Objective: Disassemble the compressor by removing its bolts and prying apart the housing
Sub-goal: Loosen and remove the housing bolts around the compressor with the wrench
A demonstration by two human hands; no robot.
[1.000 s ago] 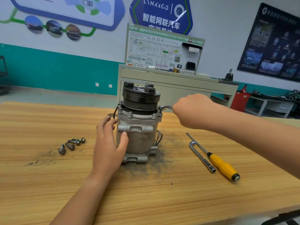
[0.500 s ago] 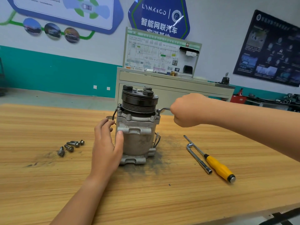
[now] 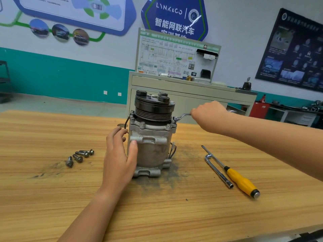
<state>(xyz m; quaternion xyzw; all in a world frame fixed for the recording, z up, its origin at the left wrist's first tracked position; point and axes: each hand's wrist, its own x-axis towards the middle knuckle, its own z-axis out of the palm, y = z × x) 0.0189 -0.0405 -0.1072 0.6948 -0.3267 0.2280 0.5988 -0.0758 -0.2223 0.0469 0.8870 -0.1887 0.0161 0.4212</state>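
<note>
Head view: we're unbolting, right grip (image 3: 208, 116) clenched round the wrench (image 3: 182, 116), left grip (image 3: 120, 154) clasping the compressor (image 3: 152, 151); next, probably, a steady turn.

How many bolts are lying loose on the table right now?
4, clustered on the table left of the compressor: front bolt, middle bolt, and two rear bolts side by side. The compressor may hide others.

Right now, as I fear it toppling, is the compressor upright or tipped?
Upright: the compressor stands on end on the table, pulley uppermost, left hand holding its side.
</note>
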